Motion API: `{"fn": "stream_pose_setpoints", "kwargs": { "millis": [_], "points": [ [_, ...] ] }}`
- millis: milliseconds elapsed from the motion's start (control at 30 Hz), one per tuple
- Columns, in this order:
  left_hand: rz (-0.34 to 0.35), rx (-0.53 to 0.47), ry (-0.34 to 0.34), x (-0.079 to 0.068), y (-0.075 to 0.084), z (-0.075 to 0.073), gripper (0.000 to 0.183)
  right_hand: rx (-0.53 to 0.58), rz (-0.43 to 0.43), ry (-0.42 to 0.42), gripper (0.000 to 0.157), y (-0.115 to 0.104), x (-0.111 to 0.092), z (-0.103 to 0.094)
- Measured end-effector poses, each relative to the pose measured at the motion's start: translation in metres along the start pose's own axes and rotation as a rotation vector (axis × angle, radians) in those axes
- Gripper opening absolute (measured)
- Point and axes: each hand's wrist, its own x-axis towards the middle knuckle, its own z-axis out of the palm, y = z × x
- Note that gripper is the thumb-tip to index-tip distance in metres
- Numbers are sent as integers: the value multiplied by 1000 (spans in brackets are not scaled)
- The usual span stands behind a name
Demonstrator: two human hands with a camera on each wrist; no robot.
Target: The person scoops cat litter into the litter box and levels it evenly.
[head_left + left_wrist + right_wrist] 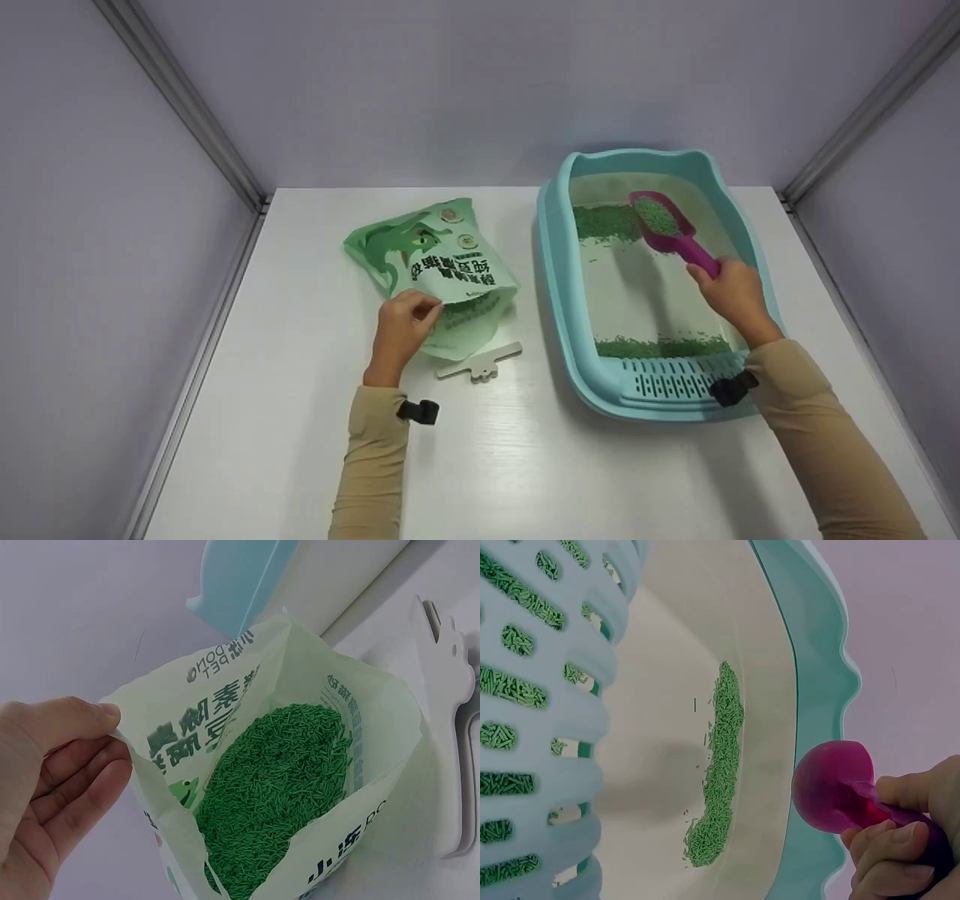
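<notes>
My left hand (405,326) pinches the edge of the opened mouth of a pale green litter bag (442,251) lying on the table. In the left wrist view green pellets (277,787) fill the bag's inside. My right hand (736,296) grips the handle of a magenta scoop (701,255), held over the litter box. Green pellets (655,216) are heaped in its bowl. The blue litter box (559,285) has a band of pellets (606,223) toward its far left and another strip (660,347) at the near end. From the right wrist view, only the scoop's underside (829,784) shows.
A white clip (480,365) lies just in front of the bag's mouth. The box's near end has a slotted ledge (667,382). The white table (480,465) is enclosed by grey-lilac panels (480,90) at the back and both sides.
</notes>
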Motion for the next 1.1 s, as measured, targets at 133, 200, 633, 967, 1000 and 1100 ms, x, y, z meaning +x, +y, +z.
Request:
{"fn": "stream_pose_setpoints", "kwargs": {
  "millis": [133,200,633,967,1000,1100],
  "points": [
    [6,8,4,0,-1,0,6,-20,2,-38,39,2,6,-1],
    [8,6,7,0,-1,0,5,-26,13,-76,39,4,10,-1],
    [7,2,8,0,0,0,5,-88,40,-159,40,17,26,4],
    [10,8,4,-1,0,0,5,-118,66,-230,40,26,32,6],
    [10,9,3,-1,0,0,5,-123,67,-236,40,27,32,6],
    [10,16,-1,-2,0,-1,5,-136,70,-252,43,29,32,7]
  ]
}}
